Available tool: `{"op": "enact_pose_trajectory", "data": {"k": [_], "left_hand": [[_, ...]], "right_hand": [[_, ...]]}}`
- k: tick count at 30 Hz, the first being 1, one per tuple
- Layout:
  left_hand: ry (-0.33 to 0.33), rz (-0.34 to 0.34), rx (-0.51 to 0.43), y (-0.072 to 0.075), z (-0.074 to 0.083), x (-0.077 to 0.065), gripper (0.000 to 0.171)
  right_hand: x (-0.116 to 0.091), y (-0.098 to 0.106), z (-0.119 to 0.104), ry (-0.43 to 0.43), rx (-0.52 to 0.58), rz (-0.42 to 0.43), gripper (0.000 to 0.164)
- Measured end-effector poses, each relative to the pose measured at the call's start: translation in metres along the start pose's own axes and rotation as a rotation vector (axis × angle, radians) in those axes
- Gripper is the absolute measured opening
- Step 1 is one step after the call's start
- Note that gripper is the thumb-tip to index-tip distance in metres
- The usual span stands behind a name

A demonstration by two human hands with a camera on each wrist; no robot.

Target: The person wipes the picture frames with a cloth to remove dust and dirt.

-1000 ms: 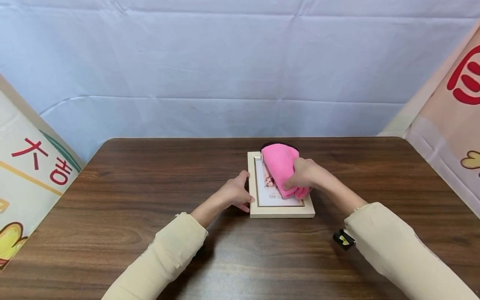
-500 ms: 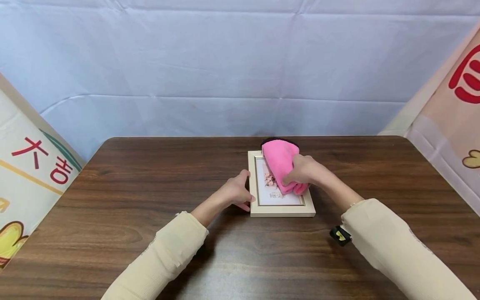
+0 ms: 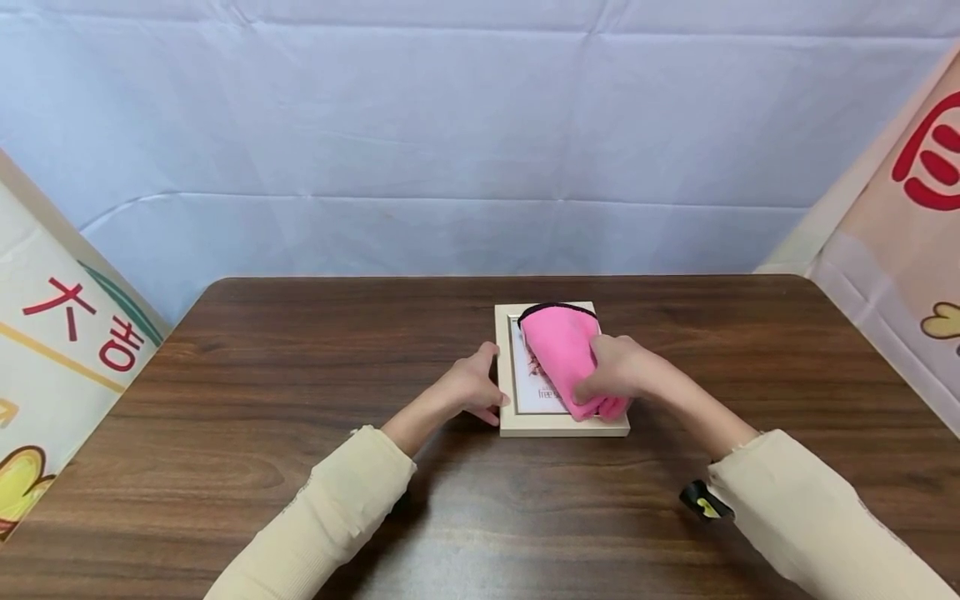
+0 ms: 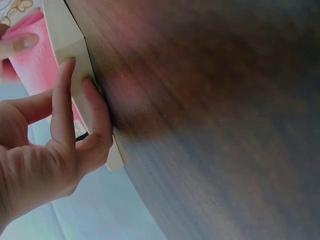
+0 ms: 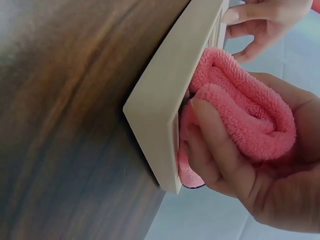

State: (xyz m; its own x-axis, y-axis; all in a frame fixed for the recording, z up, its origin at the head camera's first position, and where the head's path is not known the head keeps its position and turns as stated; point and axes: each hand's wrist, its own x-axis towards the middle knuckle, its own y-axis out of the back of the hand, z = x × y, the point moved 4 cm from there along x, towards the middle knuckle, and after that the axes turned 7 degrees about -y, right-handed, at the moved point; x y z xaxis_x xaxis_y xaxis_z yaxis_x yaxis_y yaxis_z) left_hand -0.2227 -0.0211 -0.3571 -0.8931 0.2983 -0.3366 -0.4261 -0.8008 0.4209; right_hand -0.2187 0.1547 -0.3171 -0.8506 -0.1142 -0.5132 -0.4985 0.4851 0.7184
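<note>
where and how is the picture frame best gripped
Probably by the near border of the picture frame, coming from the near side: it lies flat on the table, its thick outer wall there bare, while the pink cloth covers much of its right half.

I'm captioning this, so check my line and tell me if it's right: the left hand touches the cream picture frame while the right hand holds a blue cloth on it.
Not quite: the cloth is pink, not blue, as the head view shows. The rest stands: the left hand touches the cream picture frame while the right hand holds the cloth on it.
</note>
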Motion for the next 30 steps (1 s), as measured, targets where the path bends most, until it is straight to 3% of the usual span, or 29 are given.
{"op": "enact_pose_trajectory", "data": {"k": [7, 17, 30], "left_hand": [[-0.003, 0.002, -0.001, -0.001, -0.001, 0.001, 0.073], [-0.025, 0.011, -0.015, 0.000, -0.002, 0.001, 0.072], [-0.027, 0.007, 0.001, -0.001, -0.002, 0.002, 0.072]], "right_hand": [[-0.016, -0.008, 0.004, 0.014, 0.037, -0.011, 0.051], [-0.037, -0.018, 0.007, 0.041, 0.040, 0.012, 0.031], [-0.029, -0.016, 0.005, 0.032, 0.026, 0.007, 0.034]]}}
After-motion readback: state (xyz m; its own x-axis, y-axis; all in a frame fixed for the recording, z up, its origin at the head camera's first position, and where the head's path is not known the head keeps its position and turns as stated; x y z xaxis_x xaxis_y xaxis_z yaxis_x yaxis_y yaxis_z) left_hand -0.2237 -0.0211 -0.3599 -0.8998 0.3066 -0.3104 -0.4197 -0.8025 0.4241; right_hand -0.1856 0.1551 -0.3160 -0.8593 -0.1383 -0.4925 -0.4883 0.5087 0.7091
